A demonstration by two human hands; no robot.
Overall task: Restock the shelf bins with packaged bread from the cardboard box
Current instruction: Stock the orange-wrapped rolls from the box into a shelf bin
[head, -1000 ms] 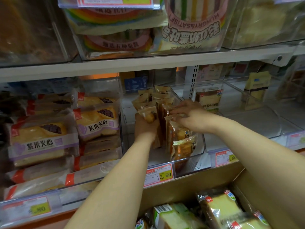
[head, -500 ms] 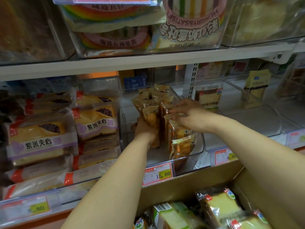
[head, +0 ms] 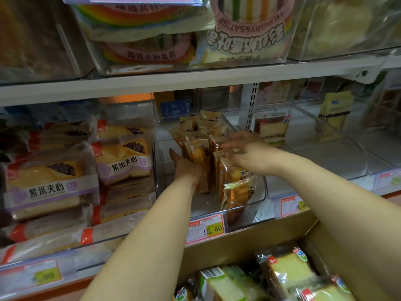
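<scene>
A clear shelf bin [head: 259, 193] holds a row of small orange bread packets [head: 235, 185] standing upright. My left hand [head: 184, 167] is inside the bin, low against the left side of the row, thumb up; its fingers lie along a packet and are partly hidden. From the right, my right hand [head: 246, 153] reaches over the row, and its fingers curl on the top edge of a front packet. The open cardboard box [head: 238, 241] sits below the shelf with several wrapped loaf packets [head: 286, 273] in it.
A price tag reading 15.60 [head: 206, 229] hangs on the bin's front. The left bin is stacked with purple-labelled sandwich bread [head: 123, 162]. The right bins hold a toast packet [head: 271, 129] and a yellow packet [head: 335, 109]. A shelf board [head: 195, 82] with rainbow cakes [head: 249, 29] runs overhead.
My left hand has slid down from the top of a packet to the lower left side of the row. My right hand stays on the packet tops.
</scene>
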